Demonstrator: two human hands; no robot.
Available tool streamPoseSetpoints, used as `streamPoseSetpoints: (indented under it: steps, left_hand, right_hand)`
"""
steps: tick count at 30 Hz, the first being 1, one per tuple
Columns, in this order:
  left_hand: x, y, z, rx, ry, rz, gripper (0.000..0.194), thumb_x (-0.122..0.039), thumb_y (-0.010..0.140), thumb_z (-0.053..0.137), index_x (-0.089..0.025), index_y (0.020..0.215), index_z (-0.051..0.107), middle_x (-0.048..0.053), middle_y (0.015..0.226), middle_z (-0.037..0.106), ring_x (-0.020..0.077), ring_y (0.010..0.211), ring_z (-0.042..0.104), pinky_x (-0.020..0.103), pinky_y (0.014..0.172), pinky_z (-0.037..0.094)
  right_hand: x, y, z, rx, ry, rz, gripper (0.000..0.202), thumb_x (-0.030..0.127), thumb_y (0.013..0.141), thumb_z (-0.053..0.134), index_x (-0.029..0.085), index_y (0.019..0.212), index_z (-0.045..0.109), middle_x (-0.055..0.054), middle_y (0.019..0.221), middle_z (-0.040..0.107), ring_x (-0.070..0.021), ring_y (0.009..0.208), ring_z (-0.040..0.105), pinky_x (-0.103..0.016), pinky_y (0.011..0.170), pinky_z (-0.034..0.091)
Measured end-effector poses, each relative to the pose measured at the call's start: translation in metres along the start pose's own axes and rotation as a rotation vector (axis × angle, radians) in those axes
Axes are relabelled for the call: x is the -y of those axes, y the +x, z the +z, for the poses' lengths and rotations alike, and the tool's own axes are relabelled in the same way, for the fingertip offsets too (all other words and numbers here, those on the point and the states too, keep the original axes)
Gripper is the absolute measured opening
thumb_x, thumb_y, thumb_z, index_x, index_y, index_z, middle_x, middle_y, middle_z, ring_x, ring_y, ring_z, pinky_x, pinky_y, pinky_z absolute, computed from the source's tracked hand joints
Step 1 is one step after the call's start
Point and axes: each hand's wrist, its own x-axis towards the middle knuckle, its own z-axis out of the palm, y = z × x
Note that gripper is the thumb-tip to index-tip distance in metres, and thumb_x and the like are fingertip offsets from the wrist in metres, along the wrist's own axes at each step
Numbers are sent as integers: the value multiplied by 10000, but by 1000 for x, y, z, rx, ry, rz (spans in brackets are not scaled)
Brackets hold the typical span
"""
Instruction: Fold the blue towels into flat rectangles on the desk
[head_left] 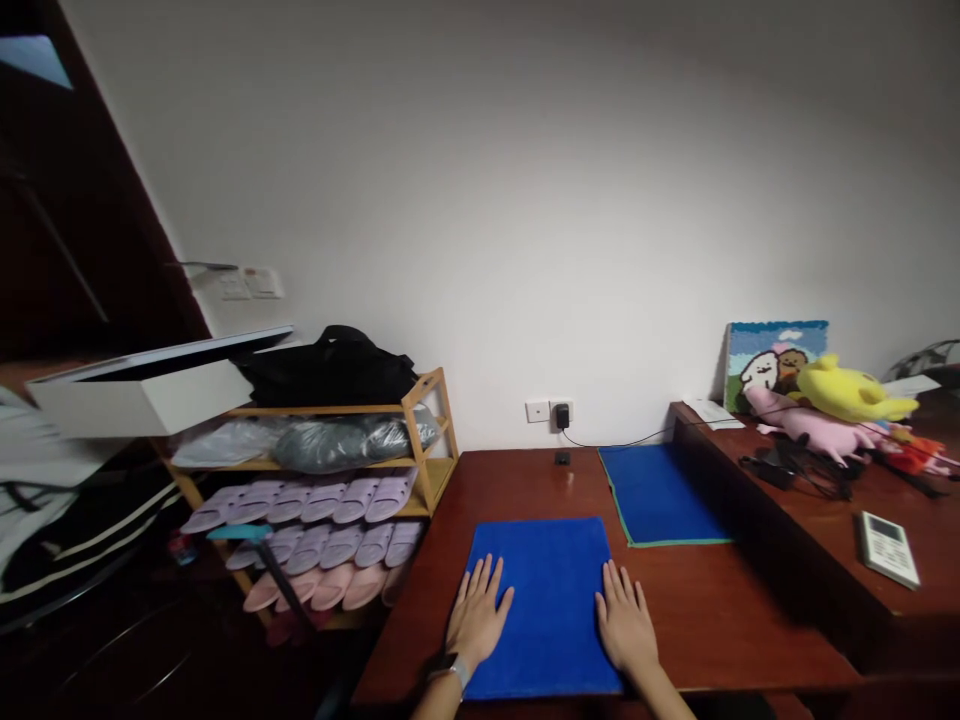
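Observation:
A plain blue cloth (551, 600) is spread flat on the brown wooden table (517, 485), its near edge close to the table's front. My left hand (478, 612) lies palm down on the cloth's left edge, fingers stretched out, a watch on the wrist. On the opposite edge rests my right hand (625, 618), also flat with its fingers extended, partly over the bare wood. Neither hand grips anything. Farther back to the right lies a second blue cloth (664, 495) with green edging, apart from both hands.
A raised brown surface (795, 540) on the right bears plush toys (817, 420), cables and a white remote (889, 550). A black adapter (562, 415) is plugged into the wall, its cord running right. Left of the table stands a wooden rack (424, 450) with slippers and a black bag.

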Motion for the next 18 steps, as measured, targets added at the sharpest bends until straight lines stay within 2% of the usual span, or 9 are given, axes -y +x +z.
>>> streamPoseSetpoints:
  steps: [3,5,8,11,13,15,16,18]
  left_hand:
    - [-3,1,-4,22,17,1,697,-601,1031,203,-228,1618,250,71,1698,239,264,1574,214,523,1282,204]
    - [-17,0,-7,-19,8,14,657,-547,1047,193,-230,1620,244,67,1697,243,256,1571,223,518,1283,215]
    - [-64,-6,-10,-80,-62,139,619,-504,1062,171,-253,1626,223,40,1700,247,236,1570,235,495,1287,233]
    - [-123,-13,-7,-38,-151,355,610,-520,1064,171,-295,1631,189,2,1707,238,214,1576,218,468,1297,224]
    - [-149,-15,-1,3,-178,400,605,-513,1064,156,-303,1631,184,6,1705,249,212,1576,218,467,1296,225]
    - [-154,-16,5,38,-178,376,606,-510,1062,147,-300,1629,192,22,1701,263,227,1573,228,486,1292,226]
    - [-148,-16,6,52,-170,355,608,-516,1060,150,-302,1628,199,25,1700,266,236,1572,231,499,1290,224]
    - [-122,-16,6,73,-147,303,620,-547,1053,164,-310,1623,217,21,1700,259,249,1573,228,516,1290,213]
  right_hand:
    - [2,-1,-6,-4,28,-11,678,454,1013,121,167,1624,173,24,1699,159,-221,1585,119,-460,1298,99]
    - [3,0,-7,-8,55,-26,668,444,1011,134,182,1623,194,27,1695,177,-217,1584,124,-471,1297,103]
    - [2,0,-6,-13,72,-33,663,441,1009,149,195,1619,234,15,1688,216,-224,1581,146,-488,1294,109]
    - [0,-1,-6,-13,40,-50,658,421,1006,160,189,1614,259,-7,1688,223,-240,1580,149,-493,1289,101]
    - [0,-2,-6,-6,23,-65,653,402,1001,178,191,1612,272,-14,1688,220,-242,1581,147,-490,1287,94]
    - [0,-1,-7,0,21,-60,653,398,1000,180,192,1614,264,-13,1690,216,-235,1580,152,-487,1287,98]
    - [0,-1,-7,2,24,-52,655,402,1002,171,190,1616,251,-10,1691,214,-231,1580,155,-485,1287,103]
    - [0,-1,-5,3,30,-37,662,417,1006,147,185,1621,228,0,1692,209,-223,1579,159,-478,1288,110]
